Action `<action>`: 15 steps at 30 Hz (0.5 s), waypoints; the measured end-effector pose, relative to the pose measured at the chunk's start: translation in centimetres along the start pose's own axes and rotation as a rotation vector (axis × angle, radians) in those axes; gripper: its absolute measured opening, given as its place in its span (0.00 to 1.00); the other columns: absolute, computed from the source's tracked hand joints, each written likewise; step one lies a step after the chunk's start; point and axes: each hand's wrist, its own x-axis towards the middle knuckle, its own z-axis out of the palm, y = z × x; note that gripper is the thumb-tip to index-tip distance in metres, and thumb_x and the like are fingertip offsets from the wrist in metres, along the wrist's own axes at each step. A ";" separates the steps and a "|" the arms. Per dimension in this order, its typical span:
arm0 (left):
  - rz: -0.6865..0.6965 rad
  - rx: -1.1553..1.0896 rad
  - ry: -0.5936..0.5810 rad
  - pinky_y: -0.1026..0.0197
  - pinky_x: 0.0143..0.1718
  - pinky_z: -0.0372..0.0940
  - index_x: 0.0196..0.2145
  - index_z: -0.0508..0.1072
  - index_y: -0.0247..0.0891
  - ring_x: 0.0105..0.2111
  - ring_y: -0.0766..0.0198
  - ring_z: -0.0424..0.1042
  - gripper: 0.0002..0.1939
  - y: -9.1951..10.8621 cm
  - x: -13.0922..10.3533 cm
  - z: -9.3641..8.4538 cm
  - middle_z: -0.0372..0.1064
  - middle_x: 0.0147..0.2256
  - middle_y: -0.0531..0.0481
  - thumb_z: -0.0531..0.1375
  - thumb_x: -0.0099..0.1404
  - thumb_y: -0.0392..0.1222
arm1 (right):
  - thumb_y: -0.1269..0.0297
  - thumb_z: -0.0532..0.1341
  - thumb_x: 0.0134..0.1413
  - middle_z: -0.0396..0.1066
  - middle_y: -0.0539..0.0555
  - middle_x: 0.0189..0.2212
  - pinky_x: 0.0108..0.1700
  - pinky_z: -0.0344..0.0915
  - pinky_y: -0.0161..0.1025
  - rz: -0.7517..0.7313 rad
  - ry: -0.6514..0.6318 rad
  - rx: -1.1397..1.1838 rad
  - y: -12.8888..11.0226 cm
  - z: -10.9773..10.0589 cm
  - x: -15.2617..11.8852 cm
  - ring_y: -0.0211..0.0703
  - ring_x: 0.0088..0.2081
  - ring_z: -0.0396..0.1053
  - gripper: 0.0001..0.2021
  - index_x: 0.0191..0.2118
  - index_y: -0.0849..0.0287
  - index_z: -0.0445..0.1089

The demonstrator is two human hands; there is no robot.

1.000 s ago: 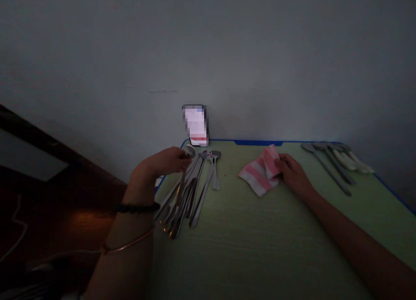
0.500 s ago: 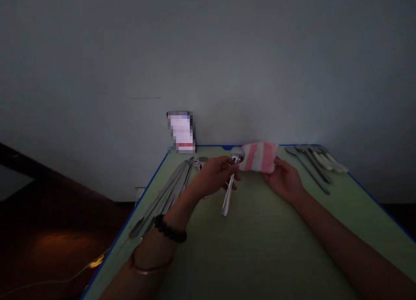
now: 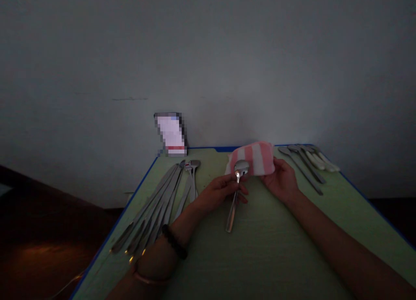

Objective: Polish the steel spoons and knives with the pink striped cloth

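Observation:
A shiny metal spoon [image 3: 231, 215] is held by its neck in my left hand [image 3: 220, 192], bowl up and handle slanting down toward me. Just behind the bowl, a pink-and-white striped cloth [image 3: 267, 159] is gripped at its right end by my right hand [image 3: 282, 180]. The cloth looks folded or bunched, and the fingers behind it are partly hidden. Left of my left hand lie several metal knives and other cutlery [image 3: 162, 200], partly covered by my forearm.
The light green table [image 3: 260, 256] has a blue edge and meets a grey wall. A phone [image 3: 172, 135] with a blurred screen leans at the back left. Several spoons [image 3: 302, 170] and white-handled cutlery [image 3: 320, 161] lie at the back right.
My left hand has brought the spoon lower and nearer to me, with its bowl now in front of the cloth. The cloth has spread leftward. The view has shifted slightly.

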 end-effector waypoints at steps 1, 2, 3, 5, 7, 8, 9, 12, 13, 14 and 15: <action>0.001 -0.038 0.011 0.61 0.34 0.67 0.44 0.68 0.34 0.31 0.62 0.74 0.18 0.1 0.0 -0.1 0.71 0.35 0.45 0.60 0.58 0.45 | 0.69 0.55 0.48 0.73 0.46 0.26 0.34 0.68 0.35 -0.010 0.018 -0.008 -0.1 0.0 0.0 0.36 0.28 0.69 0.06 0.31 0.56 0.68; 0.002 -0.073 0.027 0.61 0.35 0.67 0.44 0.69 0.34 0.32 0.62 0.74 0.18 0.1 0.0 -0.3 0.71 0.36 0.45 0.61 0.58 0.45 | 0.68 0.54 0.48 0.73 0.45 0.26 0.34 0.68 0.36 -0.015 0.027 -0.021 -0.2 -0.1 0.0 0.37 0.28 0.69 0.06 0.31 0.56 0.68; 0.003 -0.102 0.048 0.60 0.37 0.66 0.44 0.70 0.34 0.32 0.62 0.74 0.18 0.1 0.0 -0.3 0.72 0.36 0.45 0.62 0.57 0.44 | 0.68 0.54 0.48 0.73 0.45 0.26 0.35 0.68 0.36 -0.017 0.029 -0.037 -0.2 -0.1 0.0 0.37 0.29 0.69 0.06 0.31 0.55 0.68; 0.005 -0.124 0.091 0.60 0.38 0.67 0.43 0.70 0.34 0.31 0.63 0.74 0.17 -0.1 0.2 -0.5 0.72 0.36 0.46 0.63 0.57 0.42 | 0.67 0.54 0.49 0.73 0.45 0.27 0.36 0.68 0.37 -0.012 0.023 -0.060 -0.3 -0.1 0.0 0.38 0.30 0.70 0.06 0.31 0.54 0.68; 0.007 -0.128 0.131 0.60 0.37 0.67 0.41 0.70 0.34 0.31 0.64 0.74 0.15 -0.3 0.4 -0.5 0.73 0.35 0.46 0.63 0.56 0.41 | 0.66 0.54 0.49 0.73 0.45 0.29 0.39 0.67 0.39 -0.005 0.010 -0.064 -0.4 0.0 -0.1 0.39 0.32 0.70 0.06 0.32 0.53 0.68; 0.009 -0.130 0.156 0.60 0.37 0.67 0.40 0.70 0.33 0.31 0.64 0.74 0.14 -0.4 0.5 -0.5 0.73 0.34 0.47 0.63 0.56 0.41 | 0.66 0.54 0.48 0.74 0.45 0.30 0.40 0.67 0.40 -0.001 0.001 -0.061 -0.4 0.0 -0.2 0.39 0.34 0.70 0.07 0.32 0.53 0.68; 0.012 -0.131 0.181 0.61 0.37 0.67 0.39 0.71 0.33 0.30 0.64 0.74 0.14 -0.5 0.6 -0.5 0.73 0.33 0.47 0.63 0.56 0.41 | 0.66 0.54 0.47 0.74 0.46 0.30 0.42 0.67 0.40 0.002 -0.010 -0.057 -0.4 0.0 -0.3 0.39 0.35 0.70 0.07 0.32 0.53 0.68; 0.010 -0.114 0.230 0.62 0.36 0.68 0.36 0.72 0.34 0.29 0.67 0.73 0.11 -0.6 0.7 -0.5 0.73 0.30 0.49 0.64 0.55 0.41 | 0.65 0.55 0.45 0.74 0.47 0.29 0.43 0.66 0.42 0.040 -0.054 -0.076 -0.4 0.1 -0.7 0.41 0.35 0.70 0.07 0.31 0.55 0.69; 0.003 -0.100 0.234 0.62 0.36 0.68 0.34 0.72 0.34 0.28 0.67 0.73 0.10 -0.6 0.7 -0.4 0.73 0.30 0.50 0.64 0.55 0.41 | 0.63 0.55 0.45 0.74 0.48 0.29 0.44 0.66 0.43 0.063 -0.065 -0.100 -0.3 0.1 -0.9 0.42 0.35 0.70 0.08 0.32 0.56 0.69; -0.006 -0.083 0.234 0.62 0.35 0.68 0.33 0.72 0.34 0.28 0.67 0.73 0.10 -0.6 0.7 -0.4 0.73 0.29 0.50 0.64 0.55 0.42 | 0.61 0.55 0.45 0.74 0.49 0.29 0.44 0.66 0.45 0.086 -0.071 -0.132 -0.3 0.1 -1.1 0.44 0.35 0.70 0.09 0.32 0.56 0.70; -0.015 -0.064 0.231 0.62 0.34 0.68 0.32 0.72 0.34 0.27 0.67 0.73 0.09 -0.6 0.7 -0.3 0.72 0.29 0.51 0.64 0.55 0.42 | 0.59 0.55 0.46 0.74 0.50 0.29 0.44 0.66 0.46 0.103 -0.075 -0.169 -0.2 0.2 -1.3 0.45 0.35 0.70 0.11 0.33 0.56 0.70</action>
